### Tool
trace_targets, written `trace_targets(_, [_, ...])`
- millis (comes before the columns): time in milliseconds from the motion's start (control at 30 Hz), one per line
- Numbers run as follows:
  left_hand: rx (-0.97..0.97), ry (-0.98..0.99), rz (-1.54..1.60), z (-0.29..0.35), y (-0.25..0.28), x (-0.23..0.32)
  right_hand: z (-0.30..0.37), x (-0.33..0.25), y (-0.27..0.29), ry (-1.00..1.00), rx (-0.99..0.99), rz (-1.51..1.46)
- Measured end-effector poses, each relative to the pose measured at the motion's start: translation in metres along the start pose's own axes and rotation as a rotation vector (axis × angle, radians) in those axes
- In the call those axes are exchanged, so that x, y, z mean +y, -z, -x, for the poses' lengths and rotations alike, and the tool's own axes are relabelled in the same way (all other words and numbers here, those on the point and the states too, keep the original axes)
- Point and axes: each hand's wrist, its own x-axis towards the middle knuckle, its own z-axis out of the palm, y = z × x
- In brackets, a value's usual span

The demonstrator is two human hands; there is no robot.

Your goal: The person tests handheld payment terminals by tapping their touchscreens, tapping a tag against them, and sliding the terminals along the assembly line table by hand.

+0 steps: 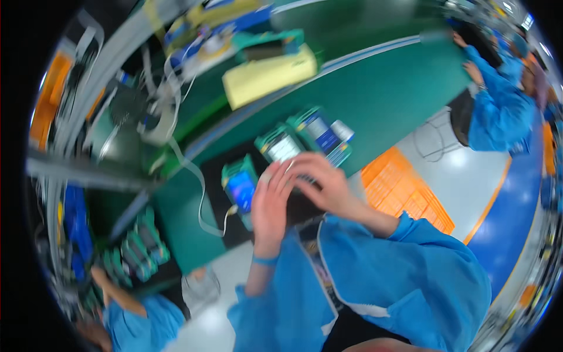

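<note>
My left hand (pixel 271 205) and my right hand (pixel 329 183) meet at the fingertips over a black mat (pixel 220 170) on the green bench. Both have bent fingers drawn together, slightly blurred; whatever is between them is too small to make out. Beside my left hand lies a handheld device (pixel 239 186) in a green case, its screen glowing blue and purple. A white cable (pixel 206 220) runs to its lower left side. Just beyond my fingers is a second device (pixel 281 146) with a pale lit screen. A third device (pixel 321 134), with a blue and white screen, lies to its right, partly behind my right hand.
A yellow box (pixel 270 76) stands on the raised shelf behind. An orange crate (pixel 404 188) sits right of me. Several green-cased devices (pixel 141 249) stand at lower left, near a co-worker's arm (pixel 120 293). Another co-worker (pixel 498 105) is at far right.
</note>
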Motion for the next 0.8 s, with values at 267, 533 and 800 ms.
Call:
trace_targets(267, [-0.083, -0.254, -0.344, 0.018, -0.005, 0.011, 0.001, -0.015, -0.009, -0.076, -0.065, -0.003])
trace_targets(533, [-0.191, -0.523, -0.702, 0.028, 0.010, 0.012, -0.005, -0.021, -0.017, -0.020, -0.219, 0.017])
trace_targets(800, [-0.060, -0.475, -0.651, 0.043, 0.023, 0.026, -0.015, -0.022, -0.041, 0.255, -0.337, 0.132])
